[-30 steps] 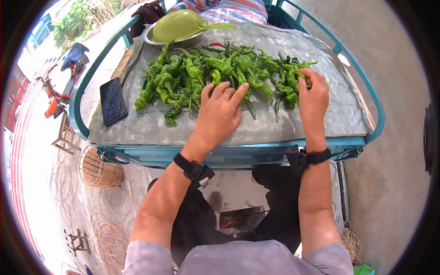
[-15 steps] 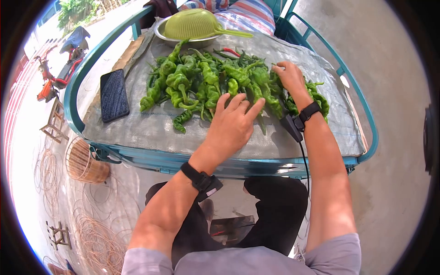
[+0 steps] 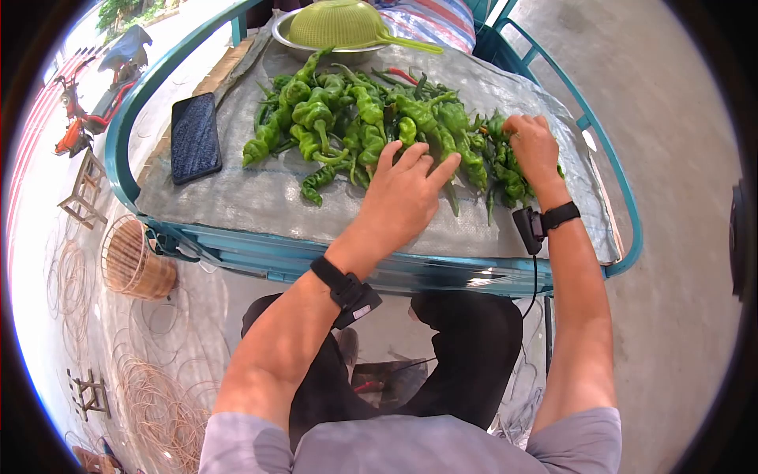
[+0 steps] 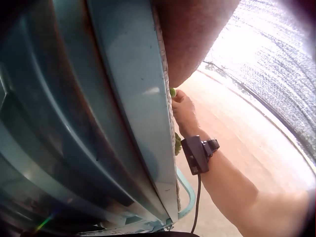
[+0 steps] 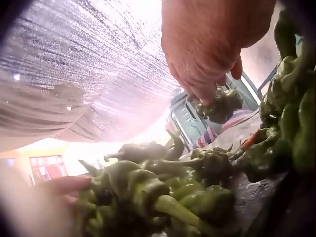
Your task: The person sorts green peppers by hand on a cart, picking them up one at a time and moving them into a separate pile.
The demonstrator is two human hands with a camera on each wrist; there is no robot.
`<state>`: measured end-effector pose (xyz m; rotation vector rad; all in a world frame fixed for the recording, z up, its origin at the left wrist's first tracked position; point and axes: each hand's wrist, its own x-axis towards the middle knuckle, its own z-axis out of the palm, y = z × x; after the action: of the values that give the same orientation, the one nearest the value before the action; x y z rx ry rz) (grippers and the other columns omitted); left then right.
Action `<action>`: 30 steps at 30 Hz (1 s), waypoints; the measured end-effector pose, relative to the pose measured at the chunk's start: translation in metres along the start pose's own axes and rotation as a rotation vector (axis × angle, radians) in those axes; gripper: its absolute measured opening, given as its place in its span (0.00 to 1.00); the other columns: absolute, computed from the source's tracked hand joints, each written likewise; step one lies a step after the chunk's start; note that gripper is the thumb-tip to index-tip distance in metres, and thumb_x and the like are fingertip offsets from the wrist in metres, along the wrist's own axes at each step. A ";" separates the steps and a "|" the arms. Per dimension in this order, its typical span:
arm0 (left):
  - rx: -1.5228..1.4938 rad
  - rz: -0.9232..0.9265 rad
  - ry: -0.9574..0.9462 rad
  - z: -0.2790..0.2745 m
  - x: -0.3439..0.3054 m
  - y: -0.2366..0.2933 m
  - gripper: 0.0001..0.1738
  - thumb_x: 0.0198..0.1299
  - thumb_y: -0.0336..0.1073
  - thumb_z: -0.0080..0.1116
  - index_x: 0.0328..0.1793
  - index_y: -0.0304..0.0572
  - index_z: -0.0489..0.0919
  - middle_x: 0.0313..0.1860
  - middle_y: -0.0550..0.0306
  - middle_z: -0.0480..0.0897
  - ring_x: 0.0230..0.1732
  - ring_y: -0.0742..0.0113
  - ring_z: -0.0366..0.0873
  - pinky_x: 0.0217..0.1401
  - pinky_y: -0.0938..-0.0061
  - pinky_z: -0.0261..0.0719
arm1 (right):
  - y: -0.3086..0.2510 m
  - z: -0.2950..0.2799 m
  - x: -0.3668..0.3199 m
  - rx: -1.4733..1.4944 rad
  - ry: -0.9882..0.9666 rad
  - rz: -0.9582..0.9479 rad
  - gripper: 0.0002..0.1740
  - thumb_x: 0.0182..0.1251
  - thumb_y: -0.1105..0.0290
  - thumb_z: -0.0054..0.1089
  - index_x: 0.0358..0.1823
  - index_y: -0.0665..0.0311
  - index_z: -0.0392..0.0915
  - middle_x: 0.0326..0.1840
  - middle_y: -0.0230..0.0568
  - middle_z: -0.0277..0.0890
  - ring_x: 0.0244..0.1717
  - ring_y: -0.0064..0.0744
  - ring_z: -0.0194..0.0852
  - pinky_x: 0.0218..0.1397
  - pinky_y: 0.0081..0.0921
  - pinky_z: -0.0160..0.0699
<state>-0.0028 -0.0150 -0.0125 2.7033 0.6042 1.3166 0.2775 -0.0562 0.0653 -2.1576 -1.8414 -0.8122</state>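
Note:
Green peppers (image 3: 316,114) lie heaped on a grey woven sheet (image 3: 260,201), a smaller group at the right. The left hand (image 3: 399,193) rests at the heap's front edge, fingers spread and touching peppers; its fingers also show at the lower left of the right wrist view. Over the right-hand group, the right hand (image 3: 537,154) has its fingertips bent down. From the right wrist view, that hand (image 5: 212,44) pinches a curled green pepper (image 5: 222,106) above the others. In the left wrist view the right hand (image 4: 185,113) shows beyond the cart's edge.
A yellow-green strainer (image 3: 335,28) lies in a metal bowl (image 3: 296,49) behind the heap. A phone (image 3: 196,138) is on the sheet at the left. Blue-green rails (image 3: 616,186) border the cart bed. A wicker basket (image 3: 138,265) stands on the ground.
The right hand went left to the heap's right side, then back right over the smaller group. The left hand has stayed at the heap's front, while the head view has shifted.

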 end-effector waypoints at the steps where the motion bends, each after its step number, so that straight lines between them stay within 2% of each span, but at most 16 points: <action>1: 0.003 -0.001 -0.007 0.000 0.000 0.000 0.31 0.58 0.29 0.60 0.71 0.52 0.76 0.51 0.51 0.85 0.67 0.53 0.75 0.75 0.52 0.59 | 0.005 0.003 -0.006 -0.022 -0.006 -0.035 0.13 0.58 0.77 0.61 0.43 0.54 0.86 0.42 0.34 0.87 0.51 0.44 0.79 0.52 0.39 0.80; 3: 0.012 0.001 -0.019 -0.001 0.000 0.000 0.31 0.59 0.30 0.60 0.72 0.53 0.76 0.51 0.52 0.85 0.67 0.53 0.75 0.75 0.52 0.59 | 0.007 0.007 -0.015 -0.064 -0.015 -0.105 0.14 0.59 0.77 0.60 0.42 0.52 0.88 0.44 0.32 0.87 0.50 0.42 0.78 0.55 0.39 0.79; 4: 0.010 -0.001 -0.017 -0.002 0.001 0.000 0.31 0.59 0.30 0.60 0.72 0.53 0.76 0.52 0.52 0.85 0.67 0.54 0.75 0.75 0.52 0.59 | 0.003 0.003 -0.020 -0.094 0.000 -0.077 0.14 0.58 0.77 0.60 0.41 0.53 0.89 0.45 0.33 0.87 0.52 0.43 0.78 0.60 0.39 0.76; 7: 0.004 -0.004 -0.017 -0.002 0.000 0.001 0.31 0.59 0.30 0.60 0.72 0.53 0.76 0.52 0.53 0.85 0.67 0.54 0.75 0.76 0.52 0.59 | -0.019 -0.007 -0.027 0.051 0.091 -0.044 0.14 0.58 0.77 0.62 0.44 0.53 0.88 0.44 0.34 0.86 0.54 0.43 0.77 0.62 0.40 0.74; 11: 0.011 0.005 -0.020 -0.003 0.001 0.003 0.32 0.58 0.31 0.61 0.73 0.54 0.75 0.52 0.54 0.85 0.68 0.54 0.75 0.75 0.52 0.58 | -0.043 -0.003 -0.030 0.198 0.037 -0.135 0.14 0.60 0.71 0.67 0.48 0.53 0.86 0.44 0.36 0.83 0.53 0.45 0.77 0.59 0.42 0.75; 15: 0.022 0.018 -0.022 -0.004 0.002 0.002 0.33 0.58 0.30 0.61 0.73 0.53 0.74 0.52 0.54 0.85 0.67 0.55 0.75 0.75 0.52 0.58 | -0.046 0.013 -0.023 0.243 -0.021 -0.041 0.11 0.61 0.68 0.68 0.45 0.52 0.86 0.43 0.39 0.82 0.52 0.45 0.78 0.59 0.42 0.74; 18: 0.024 0.025 -0.022 -0.004 0.003 0.001 0.34 0.57 0.30 0.62 0.73 0.53 0.74 0.51 0.54 0.85 0.67 0.55 0.75 0.75 0.52 0.58 | -0.045 0.010 -0.024 0.223 0.129 -0.032 0.08 0.64 0.66 0.66 0.45 0.52 0.86 0.40 0.39 0.84 0.47 0.44 0.82 0.53 0.38 0.78; 21: 0.023 0.023 -0.029 -0.003 0.002 0.001 0.34 0.57 0.30 0.62 0.73 0.52 0.74 0.51 0.54 0.85 0.67 0.55 0.75 0.75 0.53 0.58 | -0.044 -0.010 -0.028 0.560 0.092 0.405 0.07 0.67 0.65 0.64 0.44 0.52 0.85 0.37 0.38 0.86 0.39 0.39 0.85 0.45 0.33 0.79; 22: 0.023 0.023 -0.029 -0.003 0.002 0.001 0.34 0.57 0.30 0.62 0.73 0.52 0.74 0.51 0.54 0.85 0.67 0.54 0.75 0.75 0.53 0.58 | -0.036 -0.006 -0.028 0.657 0.152 0.433 0.07 0.70 0.65 0.62 0.45 0.57 0.83 0.35 0.37 0.87 0.33 0.30 0.85 0.40 0.28 0.79; 25: 0.019 0.023 -0.019 -0.003 0.001 0.001 0.34 0.57 0.30 0.63 0.73 0.52 0.74 0.51 0.54 0.85 0.67 0.54 0.75 0.75 0.53 0.58 | -0.018 -0.004 -0.030 1.059 0.259 0.477 0.07 0.71 0.68 0.62 0.46 0.62 0.82 0.33 0.34 0.85 0.35 0.23 0.83 0.42 0.25 0.79; 26: 0.017 0.025 -0.017 -0.003 0.001 0.001 0.34 0.57 0.30 0.63 0.73 0.52 0.74 0.51 0.54 0.85 0.67 0.54 0.74 0.75 0.53 0.58 | -0.015 -0.006 -0.032 1.109 0.289 0.486 0.07 0.72 0.70 0.61 0.44 0.65 0.81 0.33 0.32 0.83 0.37 0.21 0.82 0.42 0.23 0.79; 29: 0.015 0.026 -0.014 -0.002 0.001 0.000 0.34 0.58 0.30 0.62 0.74 0.53 0.73 0.51 0.54 0.85 0.68 0.54 0.74 0.75 0.52 0.58 | -0.013 -0.007 -0.038 1.239 0.367 0.542 0.06 0.69 0.71 0.62 0.42 0.66 0.80 0.33 0.35 0.84 0.36 0.22 0.83 0.43 0.23 0.80; 30: 0.015 0.025 -0.015 -0.003 0.000 0.000 0.34 0.58 0.30 0.62 0.74 0.53 0.73 0.51 0.54 0.85 0.68 0.54 0.74 0.75 0.52 0.58 | -0.009 -0.004 -0.040 1.155 0.358 0.555 0.06 0.69 0.71 0.63 0.41 0.65 0.80 0.32 0.35 0.84 0.35 0.22 0.83 0.43 0.23 0.80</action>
<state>-0.0045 -0.0153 -0.0105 2.7386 0.5839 1.3019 0.2644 -0.0900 0.0462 -1.4519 -0.9863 0.0478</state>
